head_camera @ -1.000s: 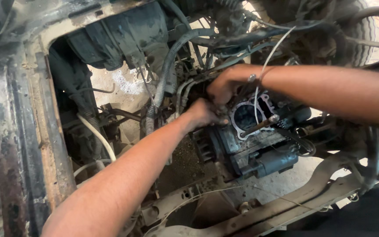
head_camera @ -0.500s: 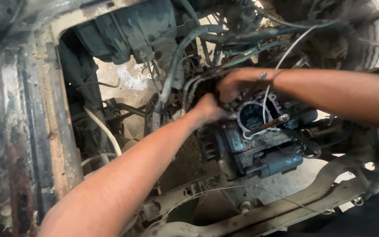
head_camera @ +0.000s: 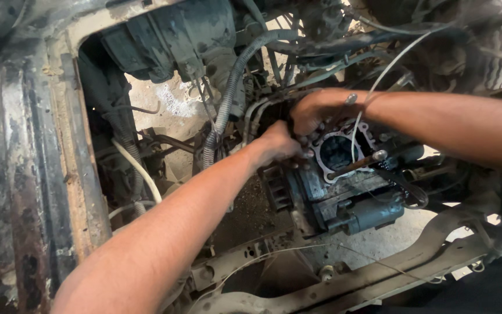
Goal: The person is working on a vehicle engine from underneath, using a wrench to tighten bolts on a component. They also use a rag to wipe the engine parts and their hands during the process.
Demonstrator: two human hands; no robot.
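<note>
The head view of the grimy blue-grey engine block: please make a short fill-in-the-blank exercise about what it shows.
1. Both bare hands, the left hand and the right hand, rest at the top of the grimy blue-grey engine block, beside its round ____ opening.
2. A thin ____ cable crosses over the right wrist.
3. The ribbed grey hose lies to the ____ of the hands in the picture.
4. The rusty metal frame stands at the ____ edge of the picture.

Missing words: cylinder; white; left; left
</note>
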